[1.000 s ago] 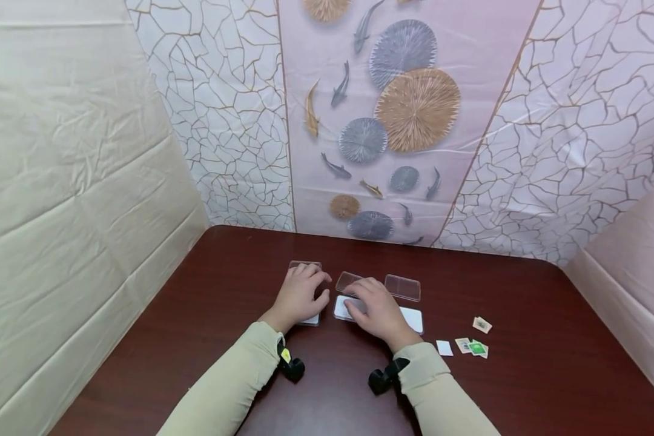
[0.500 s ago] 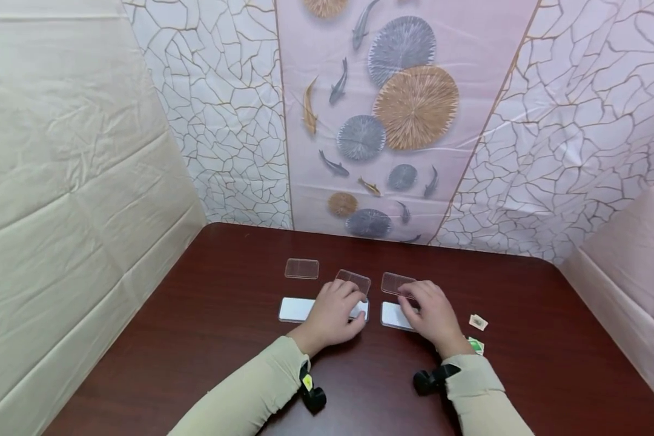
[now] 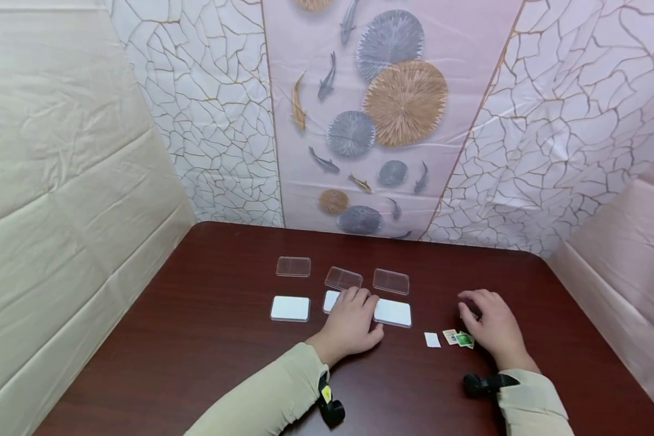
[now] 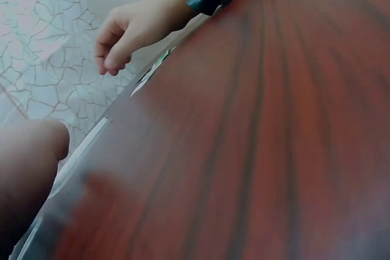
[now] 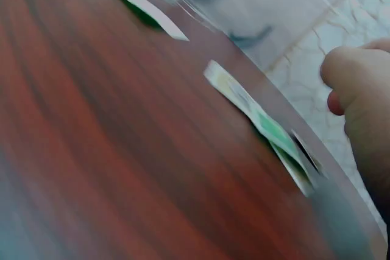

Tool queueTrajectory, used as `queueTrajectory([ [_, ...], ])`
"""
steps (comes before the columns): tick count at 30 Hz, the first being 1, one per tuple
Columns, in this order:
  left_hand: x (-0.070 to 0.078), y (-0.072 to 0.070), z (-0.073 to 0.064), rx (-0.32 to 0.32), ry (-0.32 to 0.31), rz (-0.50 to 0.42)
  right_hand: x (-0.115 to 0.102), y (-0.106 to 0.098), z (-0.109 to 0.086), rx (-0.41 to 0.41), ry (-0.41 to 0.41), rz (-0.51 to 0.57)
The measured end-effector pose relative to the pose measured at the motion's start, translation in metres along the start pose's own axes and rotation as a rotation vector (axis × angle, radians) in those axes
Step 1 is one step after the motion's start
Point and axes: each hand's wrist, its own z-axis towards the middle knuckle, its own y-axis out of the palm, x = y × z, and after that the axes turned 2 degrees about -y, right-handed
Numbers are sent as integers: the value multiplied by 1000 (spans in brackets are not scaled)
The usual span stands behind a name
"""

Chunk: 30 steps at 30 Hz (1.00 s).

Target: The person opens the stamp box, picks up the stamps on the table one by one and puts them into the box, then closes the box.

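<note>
In the head view, my left hand (image 3: 347,327) lies over the middle shallow box, hiding most of its white insert (image 3: 330,300). Its fingertips are near the left edge of the right white-filled box (image 3: 392,312). A third such box (image 3: 290,308) sits to the left. My right hand (image 3: 494,327) hovers at the right, fingers loosely bent, holding nothing I can see. Beside its thumb lie a green stamp-like paper (image 3: 464,340) and a beige one (image 3: 449,336). A small white paper (image 3: 432,340) lies left of them, its edge curling in the right wrist view.
Behind the white-filled boxes lie three clear lids: left (image 3: 293,266), middle (image 3: 344,278) and right (image 3: 391,281). All rest on a dark red-brown table (image 3: 196,351). Patterned cloth (image 3: 229,151) hangs behind its far edge, with plain cloth at both sides.
Both hands have moved right across the boxes. The left went from the left box to the middle one; the right left the boxes for the small papers. The view has shifted slightly.
</note>
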Motion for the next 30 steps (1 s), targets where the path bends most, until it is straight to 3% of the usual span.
queueTrajectory([
  [5,2,4,5,-65,-51,20,12,-9,-7,-117,52,-24],
  [10,2,2,7,-115,-60,20,18,-8,-9,-206,69,-45],
  [22,3,8,7,-86,-56,-1,16,-8,-9,-246,122,-40],
  [30,4,3,5,-94,-59,-15,17,-7,-9,-236,147,9],
])
